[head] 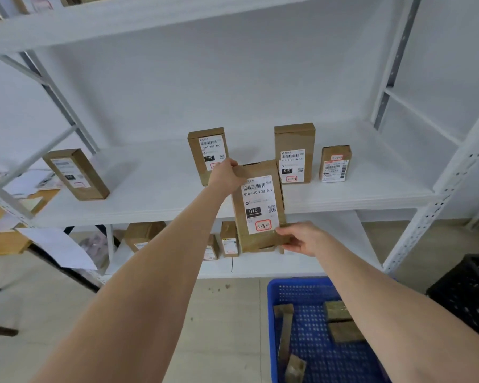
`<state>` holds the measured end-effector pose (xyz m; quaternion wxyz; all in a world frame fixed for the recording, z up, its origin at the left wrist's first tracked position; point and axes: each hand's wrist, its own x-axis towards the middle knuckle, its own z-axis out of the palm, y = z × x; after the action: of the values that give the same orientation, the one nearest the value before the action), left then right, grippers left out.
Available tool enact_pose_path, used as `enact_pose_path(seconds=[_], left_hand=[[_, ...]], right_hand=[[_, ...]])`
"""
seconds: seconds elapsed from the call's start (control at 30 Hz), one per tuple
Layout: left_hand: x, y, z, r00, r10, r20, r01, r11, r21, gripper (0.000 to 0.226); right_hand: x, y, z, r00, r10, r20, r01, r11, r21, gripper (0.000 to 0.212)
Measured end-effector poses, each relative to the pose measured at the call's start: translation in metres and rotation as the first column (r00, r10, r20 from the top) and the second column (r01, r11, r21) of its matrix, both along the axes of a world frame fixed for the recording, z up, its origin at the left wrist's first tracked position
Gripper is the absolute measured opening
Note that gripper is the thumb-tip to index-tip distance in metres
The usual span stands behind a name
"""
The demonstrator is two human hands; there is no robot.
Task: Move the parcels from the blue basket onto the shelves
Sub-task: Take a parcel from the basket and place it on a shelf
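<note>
Both hands grip one parcel (259,205), upright, label facing the cam, red-boxed tag reads 3-3-7. L hand (226,175) is curled over the top-left corner. R hand (302,239) pinches the bottom-right corner, thumb on the front face. The parcel is in the air, in front of the mid shelf (150,189) edge, not yet on the board; its lower half hangs below shelf level.

On the shelf behind it: 060 box (206,150) to the left, touching or just behind the L hand. 3-3-8 box (293,150) stands to the right, w/ a small box (335,163) beyond that. A 4th box (76,174) stands apart at far left, turned at an angle.

Step in hand, as I read it: set 3-3-7 into the gap btwn 060 and 3-3-8. To do it well:
- lift so the base clears the shelf lip before pushing in
- keep it vertical, label out, tag readable
- gap looks narrow, so go straight in; L hand knuckles could knock 060 over
- seat the base flat, let go w/ R hand first, steady the top w/ L

Basket (273,327) sits on the floor below right, w/ prob. 3–4 parcels (344,331) in it; R arm hides part, so count is unsure. Task is mid-way at best.
</note>
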<state>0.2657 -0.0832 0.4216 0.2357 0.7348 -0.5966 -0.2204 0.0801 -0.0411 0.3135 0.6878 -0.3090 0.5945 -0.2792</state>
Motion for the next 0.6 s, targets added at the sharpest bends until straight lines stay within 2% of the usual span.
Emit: enact_pose_path(seconds=[0.27, 0.33, 0.43, 0.6], left_hand=[[0.010, -0.049, 0.034, 0.990, -0.094, 0.104, 0.101, 0.993, -0.068, 0.072], [0.015, -0.063, 0.038, 0.985, -0.130, 0.116, 0.141, 0.986, -0.094, 0.067], [0.025, -0.084, 0.038, 0.979, -0.166, 0.115, 0.177, 0.979, -0.098, 0.061], [0.041, -0.116, 0.024, 0.968, -0.231, 0.095, 0.239, 0.967, -0.088, 0.061]], right_hand=[[0.025, -0.056, 0.011, 0.984, -0.171, -0.044, 0.159, 0.967, -0.200, 0.020], [0.032, -0.071, 0.014, 0.981, -0.166, -0.102, 0.135, 0.958, -0.255, 0.018], [0.042, -0.092, 0.016, 0.965, -0.129, -0.230, 0.056, 0.952, -0.302, 0.028], [0.062, -0.118, 0.013, 0.890, -0.096, -0.447, -0.067, 0.940, -0.335, 0.021]])
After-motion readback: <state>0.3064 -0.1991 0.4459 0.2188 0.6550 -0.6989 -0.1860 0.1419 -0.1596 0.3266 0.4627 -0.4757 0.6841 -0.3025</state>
